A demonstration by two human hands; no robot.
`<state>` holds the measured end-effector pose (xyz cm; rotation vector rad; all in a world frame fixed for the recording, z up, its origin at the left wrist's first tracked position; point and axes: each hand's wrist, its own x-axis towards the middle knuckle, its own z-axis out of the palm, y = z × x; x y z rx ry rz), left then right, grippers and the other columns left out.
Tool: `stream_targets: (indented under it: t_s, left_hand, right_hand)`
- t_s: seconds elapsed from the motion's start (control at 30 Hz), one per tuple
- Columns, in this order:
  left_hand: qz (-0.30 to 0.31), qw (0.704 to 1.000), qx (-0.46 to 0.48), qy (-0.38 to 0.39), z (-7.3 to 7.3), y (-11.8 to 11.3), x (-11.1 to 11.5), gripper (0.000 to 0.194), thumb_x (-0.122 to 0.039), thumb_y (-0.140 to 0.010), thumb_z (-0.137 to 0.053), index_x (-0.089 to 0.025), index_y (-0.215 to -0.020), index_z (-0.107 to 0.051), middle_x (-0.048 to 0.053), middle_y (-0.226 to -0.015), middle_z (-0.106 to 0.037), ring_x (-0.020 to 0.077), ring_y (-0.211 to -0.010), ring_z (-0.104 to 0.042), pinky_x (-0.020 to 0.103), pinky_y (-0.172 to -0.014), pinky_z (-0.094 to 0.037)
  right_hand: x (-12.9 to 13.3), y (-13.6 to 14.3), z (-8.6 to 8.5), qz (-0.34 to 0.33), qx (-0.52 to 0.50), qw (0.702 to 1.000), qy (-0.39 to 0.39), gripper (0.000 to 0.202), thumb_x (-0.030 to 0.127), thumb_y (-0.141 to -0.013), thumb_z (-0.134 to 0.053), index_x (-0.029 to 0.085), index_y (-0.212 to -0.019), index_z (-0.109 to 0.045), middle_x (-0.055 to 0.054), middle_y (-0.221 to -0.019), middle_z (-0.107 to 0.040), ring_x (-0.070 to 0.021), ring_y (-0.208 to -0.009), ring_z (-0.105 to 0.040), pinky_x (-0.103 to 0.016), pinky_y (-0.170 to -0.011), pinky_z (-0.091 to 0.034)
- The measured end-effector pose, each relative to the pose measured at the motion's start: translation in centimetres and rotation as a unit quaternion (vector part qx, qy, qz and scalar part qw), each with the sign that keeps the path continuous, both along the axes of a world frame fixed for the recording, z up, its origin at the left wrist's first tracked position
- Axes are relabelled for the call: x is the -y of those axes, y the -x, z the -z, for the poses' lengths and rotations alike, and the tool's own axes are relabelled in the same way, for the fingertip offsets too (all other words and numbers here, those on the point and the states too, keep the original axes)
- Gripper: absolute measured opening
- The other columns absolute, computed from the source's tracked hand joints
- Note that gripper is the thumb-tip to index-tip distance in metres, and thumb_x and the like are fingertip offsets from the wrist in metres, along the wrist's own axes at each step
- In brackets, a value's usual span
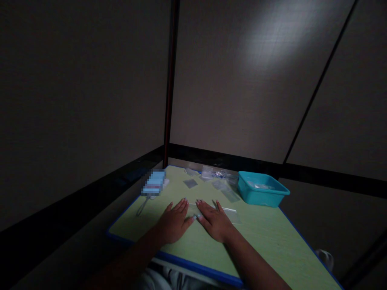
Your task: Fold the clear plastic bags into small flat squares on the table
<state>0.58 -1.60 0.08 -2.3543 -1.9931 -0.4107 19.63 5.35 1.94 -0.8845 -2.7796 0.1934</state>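
Note:
A clear plastic bag [235, 216] lies flat on the green tabletop, its right end showing past my fingers. My left hand [175, 220] rests palm down on its left part, fingers stretched out. Beside it, my right hand [214, 219] presses flat on the bag with the fingers spread. The two thumbs nearly meet in the middle. Both palms hide much of the bag. Beyond my hands, a small grey flat packet [190, 183] and more clear packets [225, 189] lie on the table.
A turquoise plastic basin [261, 195] with clear plastic inside stands at the right. At the left lies a blurred-out blue item [154, 183] with a looped strap [142, 206]. Crumpled clear plastic [208, 173] sits at the back. Blue edging borders the table [290, 241]; dark-framed panels rise behind.

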Motion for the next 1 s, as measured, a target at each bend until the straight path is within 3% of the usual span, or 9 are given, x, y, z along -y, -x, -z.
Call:
stream_targets:
  t_s: [0.2, 0.4, 0.5, 0.63, 0.8, 1.0]
  left_hand:
    - [-0.043, 0.999, -0.014, 0.009, 0.1, 1.0, 0.5, 0.059, -0.05, -0.088, -0.019, -0.014, -0.135, -0.029, 0.01, -0.141, -0.025, 0.0223, -0.13, -0.022, 0.047, -0.102, -0.022]
    - [-0.075, 0.996, 0.0, -0.052, -2.1, -1.6, -1.5, 0.06, -0.052, -0.088, -0.017, -0.016, -0.135, -0.027, 0.008, -0.143, -0.021, 0.0217, -0.132, -0.015, 0.047, -0.104, -0.019]
    - [-0.044, 0.998, 0.004, -0.049, -3.1, -2.5, -3.4, 0.065, -0.057, -0.086, -0.016, -0.015, -0.136, -0.027, 0.008, -0.144, -0.019, 0.0207, -0.133, -0.014, 0.047, -0.104, -0.015]
    - [0.009, 1.0, -0.005, 0.026, -2.5, -1.4, -5.2, 0.077, -0.065, -0.08, -0.022, -0.013, -0.136, -0.023, 0.011, -0.144, -0.017, 0.0226, -0.133, -0.013, 0.049, -0.104, -0.014]
    - [0.089, 0.994, -0.008, 0.066, -1.1, 0.8, -4.3, 0.069, -0.062, -0.083, -0.02, -0.02, -0.138, -0.016, 0.008, -0.145, -0.014, 0.0215, -0.133, -0.015, 0.048, -0.103, -0.015]
    - [0.11, 0.992, -0.015, 0.06, -1.3, 1.4, -3.3, 0.066, -0.061, -0.085, -0.017, -0.022, -0.139, -0.012, 0.007, -0.145, -0.011, 0.0213, -0.133, -0.013, 0.049, -0.104, -0.013]
  right_hand:
    - [-0.1, 0.0, 0.1, 0.0, -0.006, 1.0, 0.008, 0.054, 0.05, -0.09, -0.013, 0.026, -0.138, -0.019, -0.004, -0.141, -0.026, -0.0181, -0.13, -0.022, -0.049, -0.105, 0.002]
    - [-0.1, -0.1, 0.2, -0.002, -0.005, 1.0, 0.009, 0.054, 0.051, -0.09, -0.015, 0.027, -0.137, -0.021, -0.006, -0.141, -0.026, -0.018, -0.13, -0.021, -0.05, -0.104, 0.003]
    - [0.0, 0.0, 0.1, 0.0, -0.001, 1.0, 0.005, 0.053, 0.05, -0.09, -0.016, 0.027, -0.137, -0.022, -0.007, -0.141, -0.028, -0.0175, -0.13, -0.021, -0.05, -0.104, 0.004]
    - [0.1, 0.0, 0.0, 0.001, 0.006, 1.0, 0.006, 0.05, 0.048, -0.091, -0.014, 0.029, -0.136, -0.024, -0.004, -0.141, -0.028, -0.0168, -0.13, -0.02, -0.05, -0.104, 0.003]
    - [0.3, 0.0, -0.2, 0.001, 0.008, 1.0, 0.0, 0.054, 0.05, -0.09, -0.015, 0.027, -0.138, -0.017, -0.006, -0.142, -0.025, -0.0182, -0.13, -0.021, -0.049, -0.104, 0.002]
    - [0.3, -0.2, -0.5, 0.006, 0.011, 1.0, -0.013, 0.056, 0.049, -0.089, -0.018, 0.026, -0.139, -0.011, -0.006, -0.142, -0.024, -0.0197, -0.13, -0.022, -0.048, -0.104, 0.002]
